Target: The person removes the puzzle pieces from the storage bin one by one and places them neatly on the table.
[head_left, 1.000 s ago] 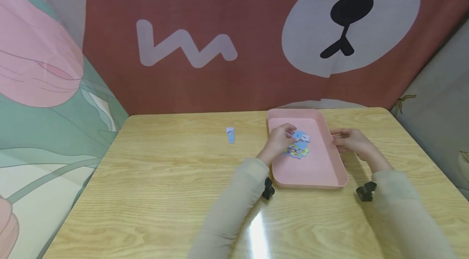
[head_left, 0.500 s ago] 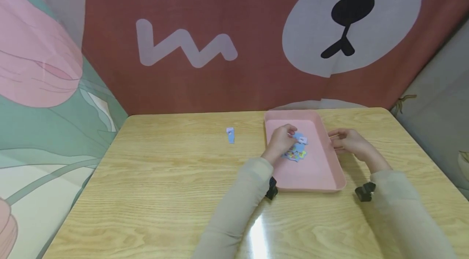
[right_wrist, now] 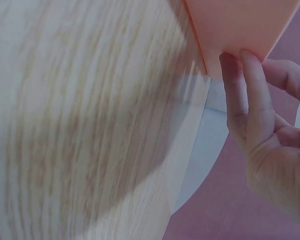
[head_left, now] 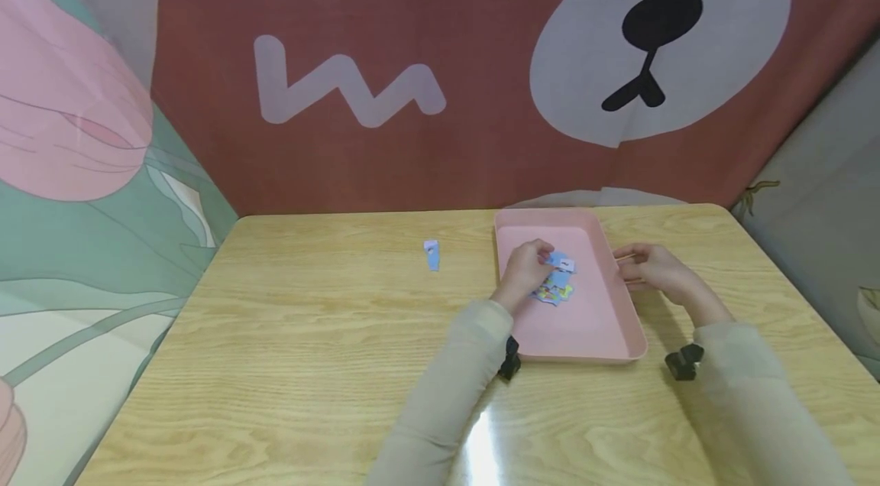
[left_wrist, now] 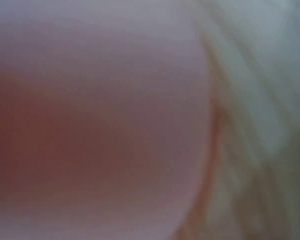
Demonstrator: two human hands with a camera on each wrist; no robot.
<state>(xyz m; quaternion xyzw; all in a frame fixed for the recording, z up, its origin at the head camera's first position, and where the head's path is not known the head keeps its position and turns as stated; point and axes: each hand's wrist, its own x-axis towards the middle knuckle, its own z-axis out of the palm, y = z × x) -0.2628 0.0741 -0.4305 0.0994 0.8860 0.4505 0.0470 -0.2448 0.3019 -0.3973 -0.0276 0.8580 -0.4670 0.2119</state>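
A pink tray lies on the right half of the table, with a small heap of jigsaw puzzle pieces in it, light blue with yellow, red and white bits. My left hand reaches over the tray's left wall, its fingers bent at the left side of the heap. I cannot tell whether a piece is between its fingertips. The left wrist view is filled by a blurred close surface. My right hand touches the outer right wall of the tray with fairly straight fingers, seen close up in the right wrist view.
Left of the tray, toward the back of the table, lies a blue piece with a white top. A red-brown cloth with a cartoon print hangs behind the table's far edge. Dark wrist cameras sit on both sleeves.
The tray has shifted slightly left and toward me, with the right hand following at its wall. The left hand has moved a little over the heap. The blue piece outside lies where it was.
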